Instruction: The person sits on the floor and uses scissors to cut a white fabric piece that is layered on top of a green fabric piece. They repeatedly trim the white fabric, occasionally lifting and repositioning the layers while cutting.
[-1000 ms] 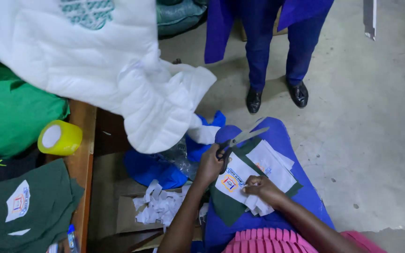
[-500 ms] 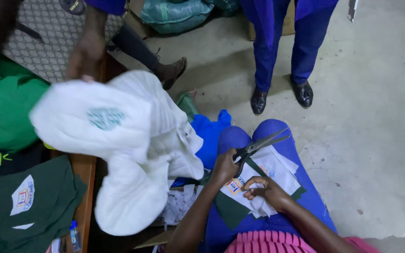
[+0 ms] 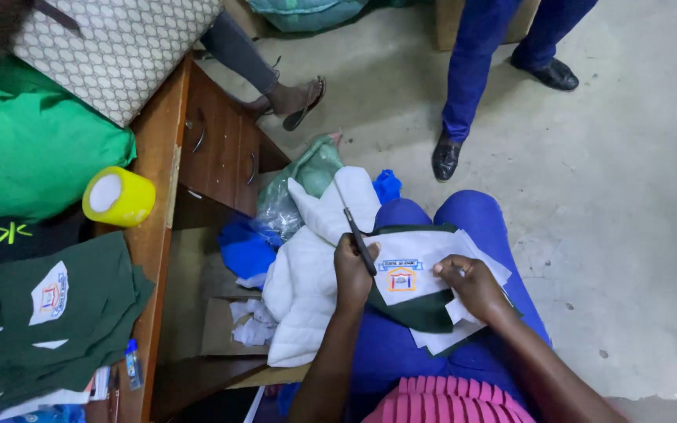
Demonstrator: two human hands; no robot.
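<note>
My left hand [image 3: 352, 270] grips a pair of scissors [image 3: 356, 232] whose blades point up and away from me. My right hand [image 3: 473, 283] pinches the right edge of a white fabric patch [image 3: 421, 270] with a small orange and blue emblem. Under the patch, across my blue-clad lap [image 3: 464, 215], lie a dark green cloth [image 3: 417, 313] and more white pieces. The scissors sit at the patch's left edge. A white padded garment [image 3: 307, 282] lies heaped beside my left knee.
A wooden desk [image 3: 158, 196] with drawers stands to the left, bearing a yellow tape roll [image 3: 117, 197], green cloth [image 3: 25, 149] and dark green badge pieces [image 3: 56, 305]. A cardboard box [image 3: 217, 329] holds white scraps. One person's blue trouser legs [image 3: 472, 70] and another's sandalled foot [image 3: 295, 100] are ahead.
The white padded garment, held up over the desk by another person before, now lies beside my left knee. The view has tilted left and down. My hands stay on the scissors and patch.
</note>
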